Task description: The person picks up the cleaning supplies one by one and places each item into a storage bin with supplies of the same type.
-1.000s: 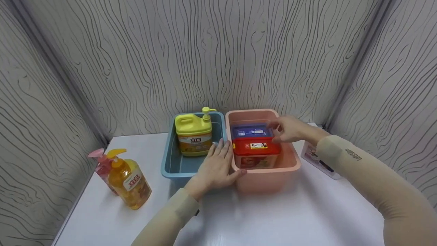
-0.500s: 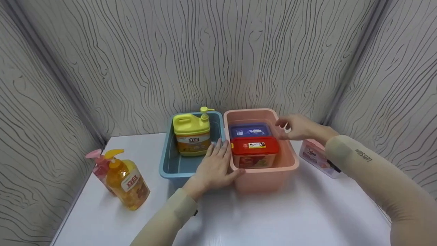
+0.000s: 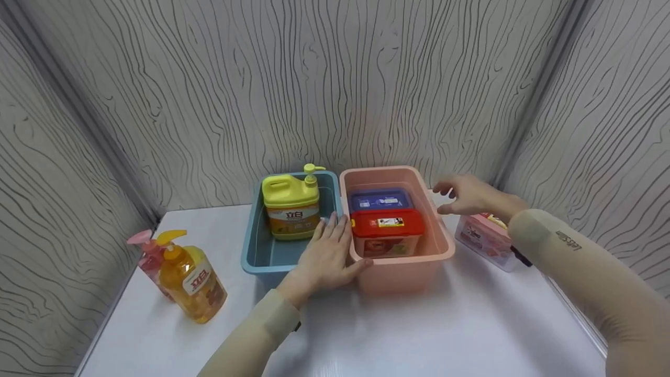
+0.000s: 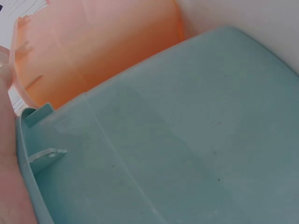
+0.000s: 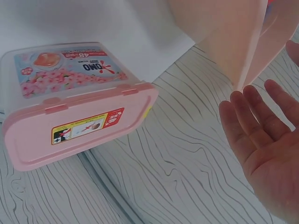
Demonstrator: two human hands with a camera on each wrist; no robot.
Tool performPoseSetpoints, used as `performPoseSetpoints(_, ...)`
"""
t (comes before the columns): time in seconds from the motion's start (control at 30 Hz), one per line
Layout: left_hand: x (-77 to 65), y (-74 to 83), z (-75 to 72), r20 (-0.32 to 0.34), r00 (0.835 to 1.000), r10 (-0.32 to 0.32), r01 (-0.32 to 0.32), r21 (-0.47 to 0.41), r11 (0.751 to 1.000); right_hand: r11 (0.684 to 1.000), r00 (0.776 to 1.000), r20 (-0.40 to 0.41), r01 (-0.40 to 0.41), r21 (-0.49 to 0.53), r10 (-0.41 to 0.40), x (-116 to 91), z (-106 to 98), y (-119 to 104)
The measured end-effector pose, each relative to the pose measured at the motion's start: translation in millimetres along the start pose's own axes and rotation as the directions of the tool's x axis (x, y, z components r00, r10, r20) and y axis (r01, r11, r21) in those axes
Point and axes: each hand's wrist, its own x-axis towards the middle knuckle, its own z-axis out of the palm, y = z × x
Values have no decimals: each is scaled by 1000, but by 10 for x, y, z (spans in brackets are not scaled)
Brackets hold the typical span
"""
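Observation:
My left hand [image 3: 323,256] lies flat with straight fingers over the adjoining rims of a blue bin [image 3: 256,268] and a pink bin [image 3: 445,253]. Past the pink bin's right rim, my right hand [image 3: 466,195] hovers with relaxed fingers, holding nothing. Below it on the table stands a laundry-capsule box with a pink lid [image 5: 84,126], partly covered by the forearm in the head view. Inside the pink bin sit a red-lidded box [image 3: 388,224] and a blue-lidded box [image 3: 381,199]. The blue bin contains a yellow pump jug [image 3: 292,209]; something small beside it is mostly hidden by my left fingers.
On the table's left side stand an orange pump bottle [image 3: 192,285] and a pink pump bottle [image 3: 152,262], with a yellowish one partly hidden behind them. Wood-grain panels [image 3: 335,84] enclose the white table [image 3: 398,335] at the back and both sides.
My right hand has moved right, from above the pink bin's boxes to outside its rim, over the pink-lidded box. My left hand stays on the rims. The view shifts slightly.

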Motion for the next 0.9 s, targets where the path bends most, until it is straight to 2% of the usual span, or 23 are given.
performPoseSetpoints(0.33, -3, -7, 6, 6, 1000, -4, 4, -13, 1000, 1000, 1000, -4, -10, -11, 10, -84, 22, 191)
performPoseSetpoints(0.63, -2, -4, 2, 3, 1000, 0, 0, -9, 1000, 997, 997, 9, -72, 3, 72, -166, 50, 335)
performPoseSetpoints(0.9, -3, -2, 3, 1, 1000, 1, -1, -9, 1000, 998, 999, -2, -54, -28, 54, -230, 49, 449)
